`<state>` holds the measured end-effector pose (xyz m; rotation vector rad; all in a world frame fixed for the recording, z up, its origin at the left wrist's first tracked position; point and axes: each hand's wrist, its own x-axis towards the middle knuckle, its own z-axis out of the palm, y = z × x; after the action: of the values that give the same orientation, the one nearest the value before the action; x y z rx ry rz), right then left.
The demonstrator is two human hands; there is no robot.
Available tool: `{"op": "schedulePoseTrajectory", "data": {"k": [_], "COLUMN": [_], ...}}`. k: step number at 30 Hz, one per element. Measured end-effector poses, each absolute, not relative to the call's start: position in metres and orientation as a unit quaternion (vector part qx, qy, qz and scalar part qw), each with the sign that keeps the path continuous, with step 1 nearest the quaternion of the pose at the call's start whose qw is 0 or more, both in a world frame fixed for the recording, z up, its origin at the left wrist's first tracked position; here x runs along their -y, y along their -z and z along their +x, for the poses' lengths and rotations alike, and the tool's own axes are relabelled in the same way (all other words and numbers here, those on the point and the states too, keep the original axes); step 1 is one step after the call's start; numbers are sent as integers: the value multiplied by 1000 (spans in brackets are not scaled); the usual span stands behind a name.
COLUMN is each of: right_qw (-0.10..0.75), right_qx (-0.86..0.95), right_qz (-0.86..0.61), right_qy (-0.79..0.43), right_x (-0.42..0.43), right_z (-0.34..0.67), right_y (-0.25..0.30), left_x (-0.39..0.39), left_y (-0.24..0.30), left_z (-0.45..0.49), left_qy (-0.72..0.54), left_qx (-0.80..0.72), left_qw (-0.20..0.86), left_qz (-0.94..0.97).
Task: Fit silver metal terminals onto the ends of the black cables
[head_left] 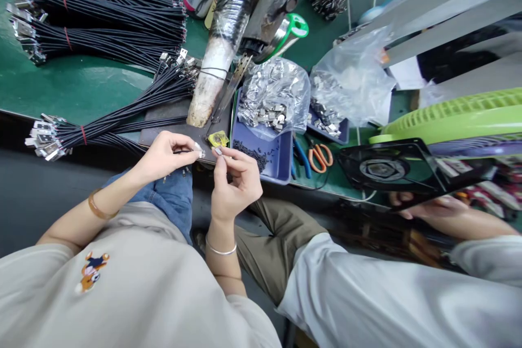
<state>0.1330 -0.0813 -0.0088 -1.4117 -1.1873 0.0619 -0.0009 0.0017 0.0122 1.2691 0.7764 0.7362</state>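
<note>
My left hand (169, 156) pinches the end of a black cable, with a small silvery USB connector (199, 150) at its fingertips. A short way to the right, my right hand (235, 180) is closed, thumb against forefinger, on a small metal connector piece (218, 150). The two pieces are apart. Just behind them lies a stained yellow sponge (219, 139) at the table edge. Left of my hands, a bundle of black USB cables (118, 111) rests on the table, its silvery plugs toward the far left.
A blue tray (281, 166) holds black bits and a bag of metal connectors (273, 100). An exhaust hose (222, 38) hangs over the bench beside a solder spool (291, 30). Orange-handled scissors (320, 157) lie right. A co-worker's hand (432, 206) is near a black fan (385, 168).
</note>
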Motion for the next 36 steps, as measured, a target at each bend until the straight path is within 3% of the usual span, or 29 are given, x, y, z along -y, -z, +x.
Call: {"op": "schedulePoseTrajectory", "data": {"k": [5,12,15,23,36], "right_qw": [582,660,630,536,509], "right_qx": [576,474,509,617,629], "right_qz": [-573,-579,-584,-561,-561], "right_qy": [32,-63,-59,130,173], "right_x": [78,72,68,60,56], "right_z": [131,128,130,133,134], "right_y": [11,16,18,17,14], "left_x": [-1,0,0,-1,-1], "left_y": [-9,-8,-9,-6,-10], "left_z": [1,4,5,13,15], "left_qy": [-341,-360,-371,-400,-417], "left_qx": [-352,-355,-357,-399,-401], "left_qw": [672,662,653,615,608], "left_qz": [556,553,556,550,544]}}
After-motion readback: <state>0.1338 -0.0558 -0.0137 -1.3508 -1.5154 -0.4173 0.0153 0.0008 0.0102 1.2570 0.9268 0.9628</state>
